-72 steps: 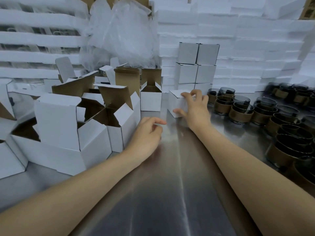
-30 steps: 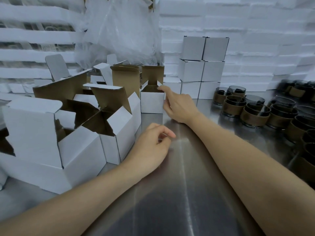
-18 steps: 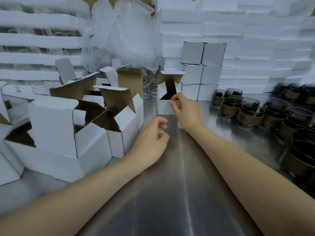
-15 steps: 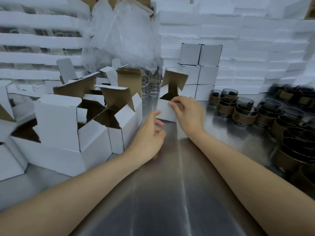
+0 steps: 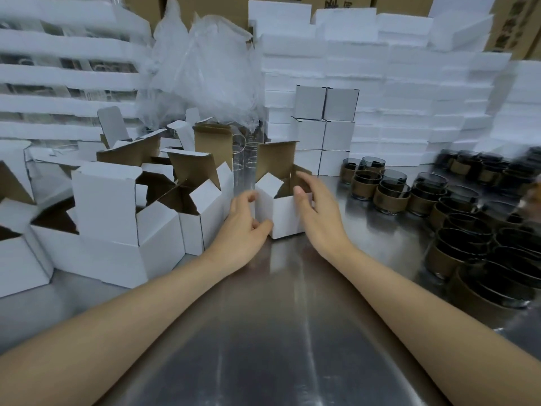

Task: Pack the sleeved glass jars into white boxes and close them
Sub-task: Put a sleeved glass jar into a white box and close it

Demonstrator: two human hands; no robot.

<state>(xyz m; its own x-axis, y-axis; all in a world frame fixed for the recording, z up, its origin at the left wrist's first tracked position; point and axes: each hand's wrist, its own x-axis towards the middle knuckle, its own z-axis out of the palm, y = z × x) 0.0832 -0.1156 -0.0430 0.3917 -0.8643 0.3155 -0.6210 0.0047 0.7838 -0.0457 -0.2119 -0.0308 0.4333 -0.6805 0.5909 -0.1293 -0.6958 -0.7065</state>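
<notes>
while one open white box stands on the steel table between my hands, my left hand curls against its left wall, thumb at the lower corner; my right hand, fingers spread, touches its right side. closed boxes behind: six, stacked. sleeved jars crowd the right, too many and too blurred to count.

I can read nothing in front of me. The brown corrugated cardboard cartons stacked behind the white foam slabs carry dark printed characters, but they are cut off and too blurred to make out. The small white cardboard boxes show no print.
</notes>
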